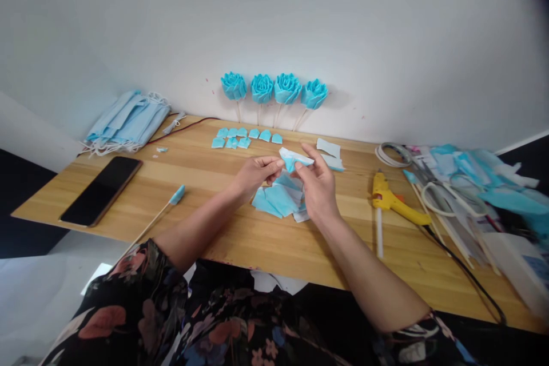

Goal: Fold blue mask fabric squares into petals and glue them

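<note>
While your left hand [253,174] pinches one end of a blue mask piece [295,158], your right hand [317,183] clamps the other end, holding it just above a pile of cut mask pieces [277,199] on the wooden surface [257,240]. A yellow glue gun [392,200] lies to the right.

The left hand [256,174] and the right hand [316,183] pinch a small blue and white cloth piece [295,158] between them, above a pile of blue pieces [278,199] on the wooden counter [240,234]. Four blue cloth roses [274,89] lean on the wall. A yellow glue gun [397,201] lies to the right, a black phone [102,189] to the left.
</note>
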The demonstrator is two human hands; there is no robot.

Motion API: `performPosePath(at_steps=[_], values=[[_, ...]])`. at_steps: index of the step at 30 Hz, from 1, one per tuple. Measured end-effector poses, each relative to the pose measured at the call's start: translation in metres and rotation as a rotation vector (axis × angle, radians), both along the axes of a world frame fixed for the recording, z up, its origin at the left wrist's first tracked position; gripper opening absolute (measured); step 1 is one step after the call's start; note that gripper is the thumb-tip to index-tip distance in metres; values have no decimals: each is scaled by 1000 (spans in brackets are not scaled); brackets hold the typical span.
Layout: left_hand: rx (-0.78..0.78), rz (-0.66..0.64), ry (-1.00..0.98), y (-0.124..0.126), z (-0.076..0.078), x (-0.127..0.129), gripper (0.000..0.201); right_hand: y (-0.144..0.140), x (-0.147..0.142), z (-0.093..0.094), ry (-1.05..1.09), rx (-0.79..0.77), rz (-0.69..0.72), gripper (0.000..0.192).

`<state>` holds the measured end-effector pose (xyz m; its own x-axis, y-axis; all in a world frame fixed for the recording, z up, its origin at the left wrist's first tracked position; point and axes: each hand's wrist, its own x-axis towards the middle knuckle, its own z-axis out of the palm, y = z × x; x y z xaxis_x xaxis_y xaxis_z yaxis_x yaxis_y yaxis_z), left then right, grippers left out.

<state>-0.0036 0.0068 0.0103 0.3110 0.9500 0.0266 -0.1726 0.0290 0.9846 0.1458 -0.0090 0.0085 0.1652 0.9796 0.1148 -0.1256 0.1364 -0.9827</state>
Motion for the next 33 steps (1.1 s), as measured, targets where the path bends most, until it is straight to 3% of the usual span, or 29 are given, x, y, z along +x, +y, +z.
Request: performPosePath(at_steps=[22,33], values=[[29,111,27,-4,6,3,42,-3,0,-2,11,-26,63,48],[49,85,63,-5,2,5,42,-2,-2,-3,20,24,79,49]])
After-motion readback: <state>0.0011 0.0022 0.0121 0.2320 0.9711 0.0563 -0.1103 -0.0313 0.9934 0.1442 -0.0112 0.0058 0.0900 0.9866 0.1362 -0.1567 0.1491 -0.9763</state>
